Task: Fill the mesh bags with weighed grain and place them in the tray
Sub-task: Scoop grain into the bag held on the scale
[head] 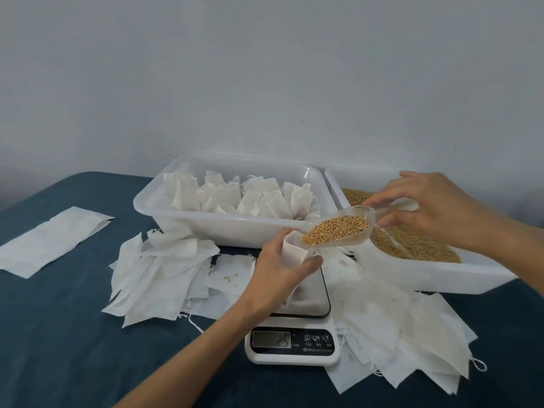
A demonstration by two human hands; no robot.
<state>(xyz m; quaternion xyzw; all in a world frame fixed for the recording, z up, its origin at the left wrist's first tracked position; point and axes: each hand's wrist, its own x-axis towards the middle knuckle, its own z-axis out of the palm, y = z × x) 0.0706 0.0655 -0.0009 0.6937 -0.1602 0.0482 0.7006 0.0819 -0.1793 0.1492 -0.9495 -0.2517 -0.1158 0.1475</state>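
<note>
1. On the kitchen scale (294, 334), the left hand (279, 269) grips an open mesh bag (291, 245) upright on the steel platform.
2. The right hand (435, 210) pinches the handle of a clear scoop (338, 228) of grain, its lip at the bag's mouth.
3. Behind, a white tray (206, 219) holds filled bags (235, 195); the grain tray (426, 275) sits to its right.
4. Empty bags (164, 269) lie on the blue worktop (59, 334).
</note>
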